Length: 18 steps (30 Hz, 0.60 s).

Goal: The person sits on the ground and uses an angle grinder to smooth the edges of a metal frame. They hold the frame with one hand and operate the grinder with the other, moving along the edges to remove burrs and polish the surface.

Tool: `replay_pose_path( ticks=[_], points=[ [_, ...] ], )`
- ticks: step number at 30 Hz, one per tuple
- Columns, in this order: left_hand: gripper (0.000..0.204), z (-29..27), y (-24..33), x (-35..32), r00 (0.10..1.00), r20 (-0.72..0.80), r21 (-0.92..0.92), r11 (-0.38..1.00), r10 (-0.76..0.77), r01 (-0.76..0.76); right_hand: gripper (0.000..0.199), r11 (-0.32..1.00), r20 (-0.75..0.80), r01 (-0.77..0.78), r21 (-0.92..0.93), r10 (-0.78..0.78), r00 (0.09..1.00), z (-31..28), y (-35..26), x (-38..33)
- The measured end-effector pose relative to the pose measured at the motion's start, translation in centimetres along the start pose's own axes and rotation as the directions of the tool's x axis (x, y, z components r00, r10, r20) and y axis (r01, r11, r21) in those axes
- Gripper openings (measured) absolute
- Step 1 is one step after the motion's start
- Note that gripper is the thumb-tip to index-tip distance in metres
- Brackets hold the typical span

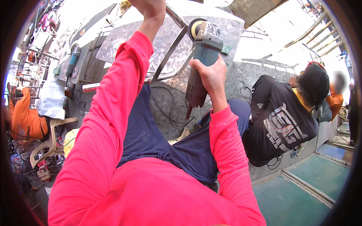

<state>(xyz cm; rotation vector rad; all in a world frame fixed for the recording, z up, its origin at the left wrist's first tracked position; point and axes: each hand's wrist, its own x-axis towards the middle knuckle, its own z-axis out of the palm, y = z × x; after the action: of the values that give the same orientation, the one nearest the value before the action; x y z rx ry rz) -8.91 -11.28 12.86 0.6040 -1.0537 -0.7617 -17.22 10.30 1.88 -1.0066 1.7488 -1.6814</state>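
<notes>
My right hand (214,77) is wrapped round the body of a teal and grey angle grinder (206,52). Its round yellowish disc (195,28) faces a curved metal tube frame (172,54) and lies close against it; whether they touch I cannot tell. The cord end of the grinder points down toward my knees. At the upper edge, my left hand (150,6) is beside the top of the tube frame, its fingers cut off by the picture's edge. Behind the frame lies a grey, worn board (230,32).
A second teal grinder (72,62) rests at the left. A person in black (279,122) sits close on my right; a person in orange (28,118) is far left by a beige plastic chair (51,141). A dark cord (171,109) loops across the grey floor.
</notes>
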Motion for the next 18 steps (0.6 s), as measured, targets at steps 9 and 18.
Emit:
replay_pose_path(
  ticks=[9, 18],
  points=[
    [0.029, 0.8, -0.3, -0.3, 0.986, -0.059, 0.083, 0.985, 0.154, -0.149, 0.057, 0.999, -0.006, 0.016, -0.034, -0.016, 1.000, 0.3, -0.3, 0.1],
    [0.027, 0.7, -0.3, -0.8, 0.981, -0.031, 0.102, 0.977, 0.193, -0.189, 0.057, 0.999, 0.003, 0.009, -0.038, -0.009, 1.000, 0.1, -1.2, -0.1]
  ],
)
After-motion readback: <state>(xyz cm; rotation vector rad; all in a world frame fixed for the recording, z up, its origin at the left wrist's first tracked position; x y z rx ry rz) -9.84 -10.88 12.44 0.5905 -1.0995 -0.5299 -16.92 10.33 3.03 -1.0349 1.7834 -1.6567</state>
